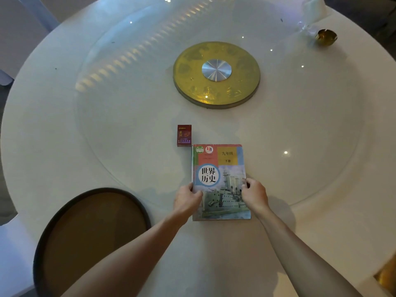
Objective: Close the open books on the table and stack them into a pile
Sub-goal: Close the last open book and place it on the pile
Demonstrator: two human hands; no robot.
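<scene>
Left hand (186, 197), right hand (255, 195): grip closed, arms extended.

Restaurant dining room, round table (64, 116), glass turntable (321, 129)

We see a book (220, 181) whose cover mixes red, yellow and pale blue blocks over a grey-green warship. Beside it lies a dark red box (184, 135); the white table (321, 129) carries a gold disc (216, 91) with a silver centre, and a brown tray (92, 232) has a black rim.
</scene>
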